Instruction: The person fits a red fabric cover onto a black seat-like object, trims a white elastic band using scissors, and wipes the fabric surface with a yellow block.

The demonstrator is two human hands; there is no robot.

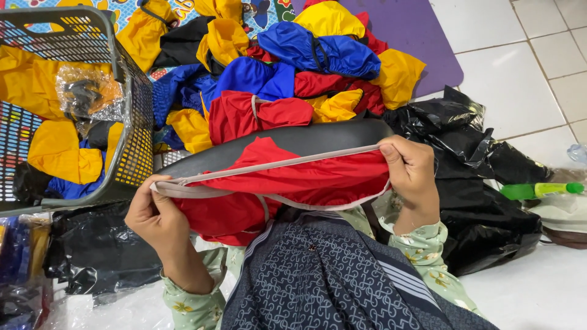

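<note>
A red fabric cover point(287, 183) with a grey elastic band along its rim is stretched between my two hands over my lap. My left hand point(156, 217) grips the left end of the band, fingers closed on it. At the right end, my right hand point(411, 177) pinches the band and the red cloth. A long black curved piece point(287, 142) lies just behind the cover, its lower edge partly tucked under the red cloth.
A pile of red, blue, yellow and black fabric covers point(287, 61) lies ahead on a purple mat point(416, 30). A dark plastic basket point(131, 122) with yellow covers stands at left. Black plastic bags point(483, 201) and a green bottle point(538, 190) lie at right on white tiles.
</note>
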